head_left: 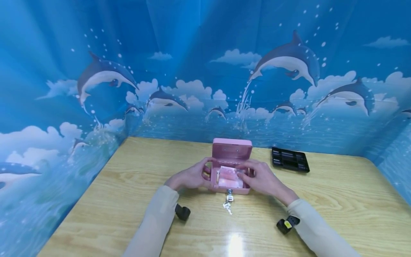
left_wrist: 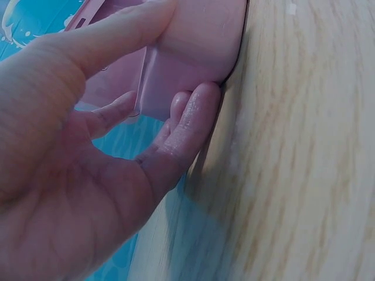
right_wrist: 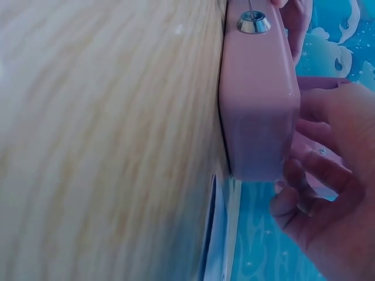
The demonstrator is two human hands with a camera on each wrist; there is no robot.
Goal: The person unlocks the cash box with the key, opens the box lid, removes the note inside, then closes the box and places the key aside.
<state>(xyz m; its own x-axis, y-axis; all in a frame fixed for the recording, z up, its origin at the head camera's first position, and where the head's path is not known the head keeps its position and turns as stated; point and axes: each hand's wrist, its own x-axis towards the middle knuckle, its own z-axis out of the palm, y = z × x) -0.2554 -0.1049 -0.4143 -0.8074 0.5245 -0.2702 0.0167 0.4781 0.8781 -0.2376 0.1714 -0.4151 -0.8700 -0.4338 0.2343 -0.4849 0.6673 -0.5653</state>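
A pink metal cash box [head_left: 239,191] stands on the table with its lid [head_left: 232,150] raised. Pinkish banknotes [head_left: 228,176] lie inside it. My left hand [head_left: 192,175] holds the box's left side, the thumb toward the front corner and the other fingers along the side, low by the tabletop in the left wrist view. Over the right rim reaches my right hand [head_left: 263,178], its thumb and index finger pinching the banknotes at their right edge. In the right wrist view its lower fingers curl beside the box. Keys [head_left: 227,205] hang from the front lock [right_wrist: 254,22].
A black compartment tray [head_left: 290,160] sits at the back right of the wooden table [head_left: 205,228]. Behind the table hangs a blue backdrop [head_left: 199,53] printed with dolphins. Each wrist wears a strap with a small black camera [head_left: 183,212].
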